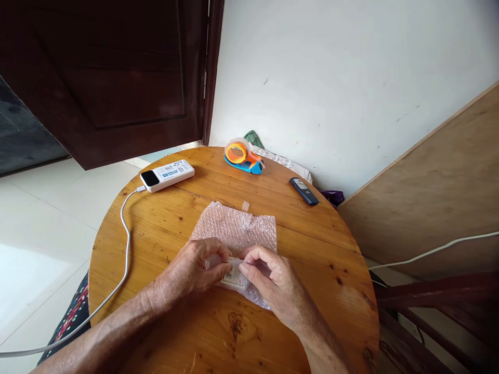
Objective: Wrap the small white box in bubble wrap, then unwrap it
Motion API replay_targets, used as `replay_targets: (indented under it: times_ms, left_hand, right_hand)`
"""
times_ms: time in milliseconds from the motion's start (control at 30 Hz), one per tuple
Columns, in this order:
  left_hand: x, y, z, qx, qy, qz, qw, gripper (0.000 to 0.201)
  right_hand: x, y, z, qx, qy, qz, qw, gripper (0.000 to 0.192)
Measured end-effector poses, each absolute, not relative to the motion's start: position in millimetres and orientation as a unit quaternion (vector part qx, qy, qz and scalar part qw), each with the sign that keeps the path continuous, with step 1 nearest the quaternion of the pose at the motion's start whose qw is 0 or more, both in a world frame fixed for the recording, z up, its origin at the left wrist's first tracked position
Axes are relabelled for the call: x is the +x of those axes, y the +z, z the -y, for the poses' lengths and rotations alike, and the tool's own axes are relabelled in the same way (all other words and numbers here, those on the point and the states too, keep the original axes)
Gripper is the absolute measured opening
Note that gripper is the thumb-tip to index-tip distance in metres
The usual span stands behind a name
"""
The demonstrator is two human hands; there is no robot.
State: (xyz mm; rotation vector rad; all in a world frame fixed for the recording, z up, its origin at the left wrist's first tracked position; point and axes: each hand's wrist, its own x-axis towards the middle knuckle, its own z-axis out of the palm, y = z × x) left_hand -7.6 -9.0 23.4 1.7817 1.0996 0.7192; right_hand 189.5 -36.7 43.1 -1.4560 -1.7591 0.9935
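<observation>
Wrapping step: left hand (195,270) and right hand (273,280) fingers pinch a small flat item (234,275), apparently a packet, at the bubble wrap's (237,228) near edge on the table (163,228). Next: tape dispenser (242,156).

We see a round wooden counter (187,218). On it lie a sheet of bubble wrap (237,228), a white power bank (167,175) with its white cable (123,234) trailing off the near-left edge, an orange and blue tape dispenser (242,156), a dark phone (304,190) and 1 scrap of tape (245,205).
</observation>
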Motion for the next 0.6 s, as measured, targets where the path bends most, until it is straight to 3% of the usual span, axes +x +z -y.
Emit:
replay_targets:
  times_ms: [600]
  left_hand:
    - [-4, 28, 6, 0.705, 0.284, -0.455, 0.464, 0.011]
  right_hand:
    - [195, 32, 26, -0.549, 0.458, 0.606, 0.348, 0.007]
